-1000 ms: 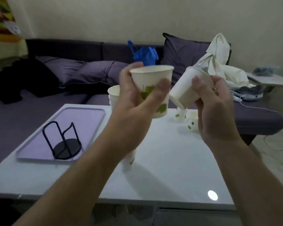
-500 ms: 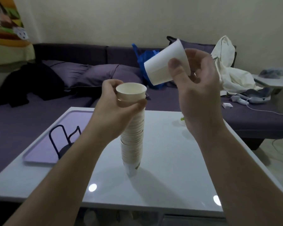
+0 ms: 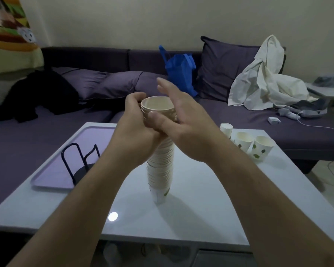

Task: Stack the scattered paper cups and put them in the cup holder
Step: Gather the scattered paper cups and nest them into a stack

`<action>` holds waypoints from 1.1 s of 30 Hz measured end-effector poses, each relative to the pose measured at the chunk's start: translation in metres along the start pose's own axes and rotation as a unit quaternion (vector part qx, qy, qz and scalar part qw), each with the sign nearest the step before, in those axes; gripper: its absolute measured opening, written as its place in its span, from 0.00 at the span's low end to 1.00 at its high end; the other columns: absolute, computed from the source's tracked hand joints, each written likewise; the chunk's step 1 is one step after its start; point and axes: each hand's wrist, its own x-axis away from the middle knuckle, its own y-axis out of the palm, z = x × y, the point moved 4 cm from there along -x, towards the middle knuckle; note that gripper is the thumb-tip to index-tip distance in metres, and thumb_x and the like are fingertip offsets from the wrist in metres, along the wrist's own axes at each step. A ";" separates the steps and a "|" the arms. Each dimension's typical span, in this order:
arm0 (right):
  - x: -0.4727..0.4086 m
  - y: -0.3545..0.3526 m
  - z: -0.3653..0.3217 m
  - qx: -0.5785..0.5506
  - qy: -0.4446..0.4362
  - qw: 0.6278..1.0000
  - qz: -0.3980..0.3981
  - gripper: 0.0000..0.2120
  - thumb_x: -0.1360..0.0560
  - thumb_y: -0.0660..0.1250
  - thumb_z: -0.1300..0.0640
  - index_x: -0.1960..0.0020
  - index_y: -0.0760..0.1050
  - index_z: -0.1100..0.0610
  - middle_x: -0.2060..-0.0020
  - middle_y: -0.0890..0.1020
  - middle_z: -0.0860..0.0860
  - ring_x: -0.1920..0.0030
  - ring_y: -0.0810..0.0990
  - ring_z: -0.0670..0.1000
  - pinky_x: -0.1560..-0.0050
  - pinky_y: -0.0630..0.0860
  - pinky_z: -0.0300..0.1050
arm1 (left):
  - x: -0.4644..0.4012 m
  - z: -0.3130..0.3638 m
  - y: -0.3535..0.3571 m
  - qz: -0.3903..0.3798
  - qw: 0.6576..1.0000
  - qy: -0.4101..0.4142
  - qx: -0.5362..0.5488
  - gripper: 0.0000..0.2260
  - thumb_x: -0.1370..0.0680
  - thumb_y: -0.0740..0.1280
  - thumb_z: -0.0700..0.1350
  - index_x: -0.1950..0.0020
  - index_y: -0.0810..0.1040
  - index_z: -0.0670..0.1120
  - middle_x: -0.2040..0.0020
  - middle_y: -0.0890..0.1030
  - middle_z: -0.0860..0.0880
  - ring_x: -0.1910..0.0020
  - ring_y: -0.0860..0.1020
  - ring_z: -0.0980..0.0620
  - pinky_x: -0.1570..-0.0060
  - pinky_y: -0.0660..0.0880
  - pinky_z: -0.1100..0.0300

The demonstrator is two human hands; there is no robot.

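The cup stack (image 3: pixel 160 166) stands upright on the white counter (image 3: pixel 201 199), a tall nested column whose base touches the counter near its middle and whose top cup opens toward us at about chest height. We judge it light, thin-walled and easy to crush: paper rims give under a hard squeeze, and a column this tall will likely bend or topple if we push it from the top only. The smooth waxed sides may let single cups slide out of the nest when lifted from above. Best hold, in our judgement: one grip wrapped low around the column, the other steadying near the rim, pressure spread over several cups.

Left hand (image 3: pixel 137 124): grip curled around the upper cups, thumb on the near side just under the rim. Right hand (image 3: pixel 181 120): fingers straight and spread, palm close against the far right side of the stack top, holding nothing; we cannot tell whether the palm actually presses on the cups.

Loose cups (image 3: pixel 247 143) remain at the far right of the counter, well apart from the stack, so stacking is not yet done.

The black wire cup holder (image 3: pixel 79 164) stands on a lilac tray (image 3: pixel 52 182) on the left of the counter, holding no cups.

Beyond: purple sofa (image 3: pixel 258 128), blue bag (image 3: pixel 179 72).
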 end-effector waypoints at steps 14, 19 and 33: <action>0.062 -0.032 0.181 0.125 0.298 0.936 0.140 0.18 0.24 0.68 0.65 0.34 0.75 0.60 0.31 0.71 0.53 0.40 0.78 0.56 0.44 0.69 0.42 | 0.048 0.004 0.107 -0.110 0.983 0.132 -0.070 0.17 0.21 0.73 0.42 0.34 0.74 0.53 0.40 0.78 0.57 0.45 0.80 0.58 0.49 0.82 0.61; 0.079 -0.025 0.248 0.212 0.377 0.901 -0.008 0.26 0.24 0.67 0.63 0.26 0.72 0.59 0.15 0.51 0.48 0.26 0.71 0.58 0.36 0.74 0.51 | 0.051 -0.075 0.160 -0.182 0.981 -0.028 -0.066 0.16 0.20 0.71 0.42 0.34 0.74 0.54 0.37 0.78 0.57 0.42 0.80 0.58 0.44 0.82 0.63; 0.080 -0.030 0.272 0.250 0.373 0.893 0.005 0.03 0.27 0.66 0.64 0.59 0.73 0.63 0.56 0.78 0.55 0.61 0.78 0.58 0.71 0.70 0.47 | 0.047 -0.110 0.178 -0.167 0.983 -0.037 -0.064 0.16 0.22 0.74 0.43 0.36 0.75 0.52 0.39 0.79 0.56 0.43 0.81 0.58 0.50 0.81 0.67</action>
